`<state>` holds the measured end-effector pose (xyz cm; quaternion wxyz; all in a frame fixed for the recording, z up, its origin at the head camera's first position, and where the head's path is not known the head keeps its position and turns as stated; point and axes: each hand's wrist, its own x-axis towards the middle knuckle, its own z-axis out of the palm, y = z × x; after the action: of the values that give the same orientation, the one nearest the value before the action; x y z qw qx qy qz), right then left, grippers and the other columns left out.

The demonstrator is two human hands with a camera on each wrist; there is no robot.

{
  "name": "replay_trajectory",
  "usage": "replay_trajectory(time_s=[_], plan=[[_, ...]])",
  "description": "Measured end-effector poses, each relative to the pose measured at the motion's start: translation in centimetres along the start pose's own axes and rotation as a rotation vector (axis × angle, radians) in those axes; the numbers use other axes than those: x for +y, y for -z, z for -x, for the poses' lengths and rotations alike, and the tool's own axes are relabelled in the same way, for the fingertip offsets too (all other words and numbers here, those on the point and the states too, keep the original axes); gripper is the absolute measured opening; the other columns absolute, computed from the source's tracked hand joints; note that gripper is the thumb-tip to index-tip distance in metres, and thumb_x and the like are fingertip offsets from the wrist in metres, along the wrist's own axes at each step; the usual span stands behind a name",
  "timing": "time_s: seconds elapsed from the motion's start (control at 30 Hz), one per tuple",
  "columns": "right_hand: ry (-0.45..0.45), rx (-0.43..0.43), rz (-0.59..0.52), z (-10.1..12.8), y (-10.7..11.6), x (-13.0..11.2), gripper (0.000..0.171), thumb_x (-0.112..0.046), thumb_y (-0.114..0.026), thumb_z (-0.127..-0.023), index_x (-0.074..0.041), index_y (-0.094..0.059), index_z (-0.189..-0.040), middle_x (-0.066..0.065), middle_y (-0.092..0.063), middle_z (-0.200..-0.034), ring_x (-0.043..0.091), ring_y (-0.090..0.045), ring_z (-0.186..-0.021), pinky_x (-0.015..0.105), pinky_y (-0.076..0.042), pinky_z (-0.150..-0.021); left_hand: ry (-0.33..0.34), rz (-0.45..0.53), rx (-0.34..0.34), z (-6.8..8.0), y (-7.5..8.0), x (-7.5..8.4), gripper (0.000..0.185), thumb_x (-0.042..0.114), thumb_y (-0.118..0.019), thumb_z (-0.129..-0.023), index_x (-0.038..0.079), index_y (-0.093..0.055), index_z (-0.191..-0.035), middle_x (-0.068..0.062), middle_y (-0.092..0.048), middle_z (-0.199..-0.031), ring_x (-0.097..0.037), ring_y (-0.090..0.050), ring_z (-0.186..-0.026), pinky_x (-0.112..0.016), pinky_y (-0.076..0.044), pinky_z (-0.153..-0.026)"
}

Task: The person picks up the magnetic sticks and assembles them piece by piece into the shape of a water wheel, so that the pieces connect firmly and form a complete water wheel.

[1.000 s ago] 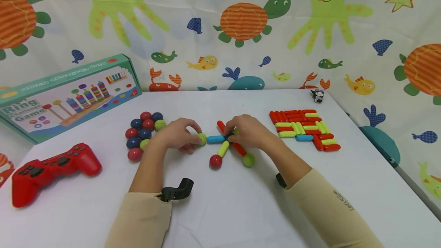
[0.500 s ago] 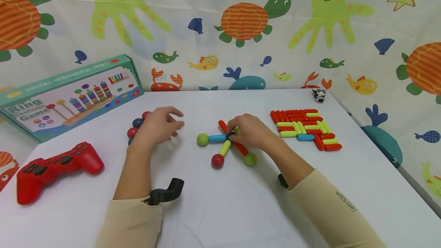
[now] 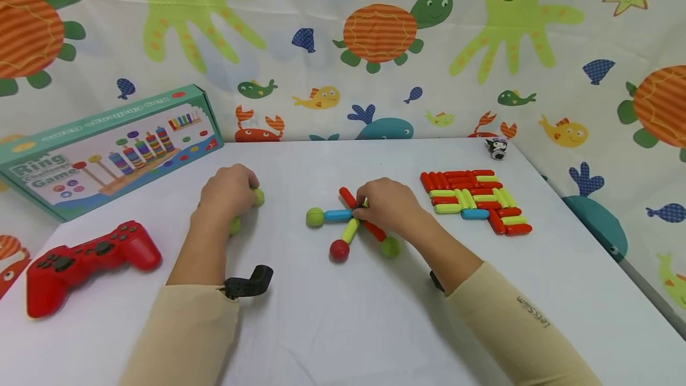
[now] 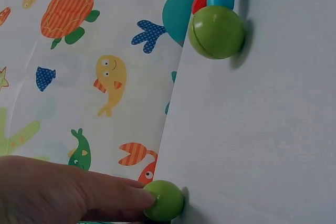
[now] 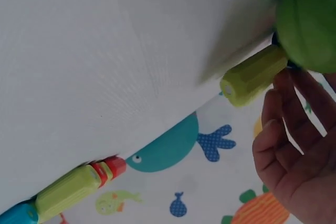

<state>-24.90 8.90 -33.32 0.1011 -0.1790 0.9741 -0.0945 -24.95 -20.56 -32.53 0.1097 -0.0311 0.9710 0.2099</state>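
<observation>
My left hand [image 3: 225, 192] pinches a green ball [image 4: 164, 201] at the left of the table; the hand hides most of the balls around it. Another green ball [image 3: 234, 226] shows beside the wrist. My right hand [image 3: 388, 204] grips the middle of a star-shaped build of sticks and balls, at a dark blue ball [image 5: 274, 39] mostly hidden by fingers. From it spread a blue stick [image 3: 338, 216] tipped with a green ball [image 3: 315, 217], a yellow-green stick [image 3: 351, 231] ending in a red ball [image 3: 339, 251], and red sticks [image 3: 374, 232], one with a green ball [image 3: 390, 247].
Red, yellow-green and blue sticks lie in a packed group [image 3: 471, 198] at the right. A red game controller [image 3: 93, 264] and a green-edged game box [image 3: 112, 151] are at the left. A small figurine [image 3: 496, 148] stands at the back right. A patterned cloth hangs behind the white table.
My left hand has let go of the green ball at the blue stick's end, moved left to the loose balls and taken hold of another green one. The right hand stays at the build's middle.
</observation>
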Motion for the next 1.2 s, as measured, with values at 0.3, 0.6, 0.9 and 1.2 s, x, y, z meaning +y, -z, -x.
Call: replay_trajectory(time_s=[0.3,0.6,0.9,1.2], plan=[[0.069,-0.036,-0.046,0.0,0.5,0.2,0.025,-0.02,-0.074,-0.096,-0.013,-0.078,-0.12,0.004,-0.075,-0.11,0.022,-0.062,-0.103,0.036,-0.057,-0.093,-0.103,0.129,-0.078,0.1,-2.1,2.9,0.036,0.021,-0.072,-0.096,0.006,-0.07,-0.128,-0.02,-0.067,-0.124,-0.035,-0.061,-0.112,-0.046,-0.058,-0.094],[0.128,-0.042,-0.093,-0.1,0.4,0.7,0.027,-0.017,-0.074,-0.096,-0.013,-0.077,-0.122,0.004,-0.074,-0.113,0.023,-0.062,-0.11,0.038,-0.056,-0.098,-0.182,0.232,-0.138,-0.2,-4.5,4.9,0.035,0.024,-0.071,-0.097,0.011,-0.07,-0.13,-0.014,-0.068,-0.124,-0.028,-0.064,-0.105,-0.038,-0.058,-0.09],[0.165,-0.069,-0.1,-0.2,0.6,0.8,0.027,-0.016,-0.075,-0.096,-0.014,-0.077,-0.122,0.006,-0.071,-0.118,0.025,-0.06,-0.117,0.04,-0.055,-0.102,-0.17,0.252,-0.116,0.0,-4.8,4.9,0.036,0.024,-0.07,-0.099,0.011,-0.068,-0.133,-0.014,-0.066,-0.127,-0.028,-0.064,-0.107,-0.037,-0.058,-0.089],[0.16,-0.074,-0.1,-0.5,0.5,0.6,0.028,-0.012,-0.073,-0.096,-0.015,-0.076,-0.124,0.006,-0.07,-0.124,0.027,-0.058,-0.126,0.044,-0.051,-0.11,-0.19,0.202,-0.044,2.4,-1.9,3.0,0.037,0.023,-0.066,-0.1,0.011,-0.066,-0.136,-0.015,-0.066,-0.128,-0.033,-0.06,-0.119,-0.043,-0.059,-0.091]])
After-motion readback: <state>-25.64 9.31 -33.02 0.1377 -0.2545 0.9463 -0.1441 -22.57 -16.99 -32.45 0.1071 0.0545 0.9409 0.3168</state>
